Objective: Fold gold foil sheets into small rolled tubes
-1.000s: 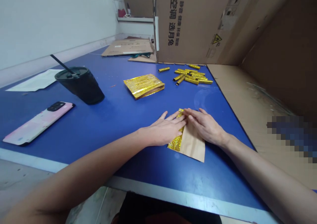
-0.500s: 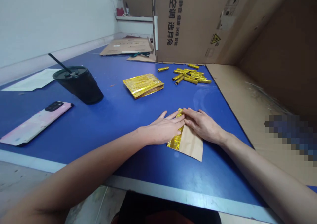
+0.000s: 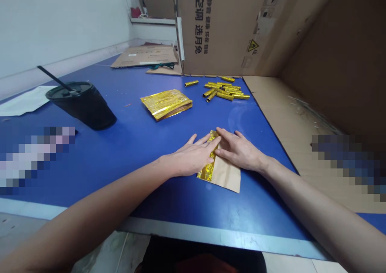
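A sheet of paper [image 3: 226, 173], tan on the upper face, lies on the blue table with a gold foil strip folded over along its left side. Across that strip rests my left hand [image 3: 194, 156], flat with fingers spread, covering part of the gold. My right hand [image 3: 239, 149] touches the sheet's upper part from the right, fingers stretched out and slightly bent. The fingertips of both hands come close together near the fold's far end. Farther off sits a stack of gold foil paper [image 3: 166, 104]. Several small gold folded rolls [image 3: 224, 91] are piled behind my right hand.
To the left stands a black cup [image 3: 87, 106] with a straw, beside a white sheet [image 3: 25, 100]. A blurred-out object [image 3: 36, 160] lies nearer. A large cardboard box [image 3: 223, 31] rises at the back, and cardboard [image 3: 280, 104] borders the table's right side.
The whole view has shifted, so things sit a little further left. My right fingers have moved slightly along the fold's far end; my left hand stays on the gold strip.
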The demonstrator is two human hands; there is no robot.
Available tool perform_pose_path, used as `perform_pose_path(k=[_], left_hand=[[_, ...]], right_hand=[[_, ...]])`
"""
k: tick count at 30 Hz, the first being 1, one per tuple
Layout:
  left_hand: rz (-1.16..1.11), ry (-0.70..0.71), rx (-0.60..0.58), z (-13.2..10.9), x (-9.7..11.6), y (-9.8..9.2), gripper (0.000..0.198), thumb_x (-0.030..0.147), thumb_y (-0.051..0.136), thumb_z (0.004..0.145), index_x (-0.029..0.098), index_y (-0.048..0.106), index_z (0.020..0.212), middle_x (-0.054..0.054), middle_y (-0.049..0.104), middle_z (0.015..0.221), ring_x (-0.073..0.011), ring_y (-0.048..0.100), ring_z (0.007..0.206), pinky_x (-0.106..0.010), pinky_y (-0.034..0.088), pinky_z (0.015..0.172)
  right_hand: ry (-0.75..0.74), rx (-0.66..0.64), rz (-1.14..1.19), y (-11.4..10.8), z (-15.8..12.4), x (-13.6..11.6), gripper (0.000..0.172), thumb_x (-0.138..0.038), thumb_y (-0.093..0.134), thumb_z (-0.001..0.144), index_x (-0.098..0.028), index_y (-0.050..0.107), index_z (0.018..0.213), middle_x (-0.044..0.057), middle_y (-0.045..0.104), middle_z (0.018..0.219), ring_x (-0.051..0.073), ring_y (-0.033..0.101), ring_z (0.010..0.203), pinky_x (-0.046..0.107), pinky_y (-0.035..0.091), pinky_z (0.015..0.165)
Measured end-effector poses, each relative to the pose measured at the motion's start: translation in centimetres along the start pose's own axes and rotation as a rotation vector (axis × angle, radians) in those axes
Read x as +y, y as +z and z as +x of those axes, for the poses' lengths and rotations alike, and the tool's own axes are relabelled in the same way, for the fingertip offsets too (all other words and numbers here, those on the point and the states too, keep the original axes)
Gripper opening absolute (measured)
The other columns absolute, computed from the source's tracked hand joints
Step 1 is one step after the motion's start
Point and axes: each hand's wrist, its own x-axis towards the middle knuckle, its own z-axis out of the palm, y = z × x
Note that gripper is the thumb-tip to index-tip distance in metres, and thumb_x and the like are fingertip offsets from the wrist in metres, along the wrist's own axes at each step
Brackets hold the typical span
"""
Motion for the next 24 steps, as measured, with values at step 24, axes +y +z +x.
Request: perform_pose_path(k=[24], left_hand=[[0.162,0.03,0.028,-1.2,2.5,-0.8,0.048,0.035,0.037,0.089,0.01,0.035,0.13,-0.013,0.036,0.136,-0.0224,0.033,0.126,-0.039,0.026,0.102]], right_hand=[[0.139,0.021,-0.15,0.0,0.6,0.1,0.046,-0.038,0.028,0.089,-0.01,0.039,0.125,0.018,0.045,0.13,0.026,0.038,0.122,0.052,0.022,0.101]])
